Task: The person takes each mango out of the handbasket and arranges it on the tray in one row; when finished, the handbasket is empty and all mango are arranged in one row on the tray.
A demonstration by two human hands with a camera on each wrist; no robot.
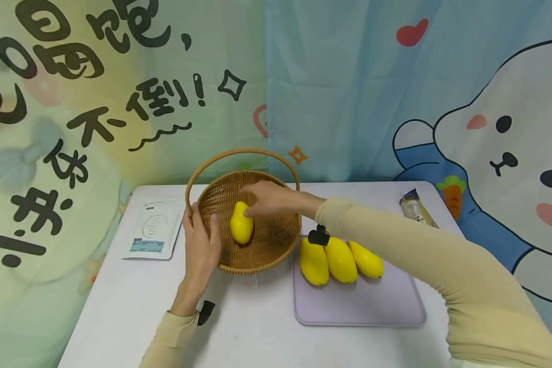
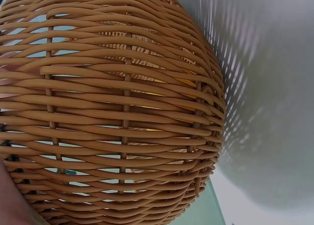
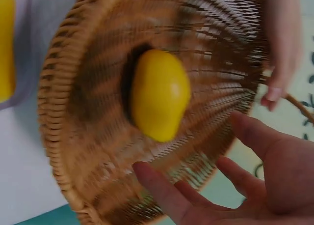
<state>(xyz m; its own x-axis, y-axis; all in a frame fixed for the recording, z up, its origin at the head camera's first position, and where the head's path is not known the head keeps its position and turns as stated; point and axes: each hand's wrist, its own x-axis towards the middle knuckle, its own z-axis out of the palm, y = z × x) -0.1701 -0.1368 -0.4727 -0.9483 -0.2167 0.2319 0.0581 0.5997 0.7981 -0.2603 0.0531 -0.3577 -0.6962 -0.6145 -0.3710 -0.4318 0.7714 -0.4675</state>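
Note:
A brown wicker basket [image 1: 267, 245] with a tall arched handle stands tilted, its mouth facing me. One yellow mango [image 1: 242, 223] lies inside it. My left hand [image 1: 201, 248] grips the basket's left rim, thumb toward the inside and fingers around the outer side. The woven outer wall [image 2: 127, 102] fills most of the left wrist view. Over the basket's mouth reaches my right hand [image 1: 271, 198], holding nothing. In the right wrist view the fingers [image 3: 162, 188] are spread and apart from the mango [image 3: 161, 95].
Several yellow mangoes [image 1: 341, 260] lie on a lilac tray [image 1: 359, 309] right of the basket, partly behind the right sleeve. A white pouch [image 1: 154, 230] lies to the left. A gold and dark packet [image 1: 416, 208] sits at the back right. Printed curtains hang behind the white table [image 1: 248, 327].

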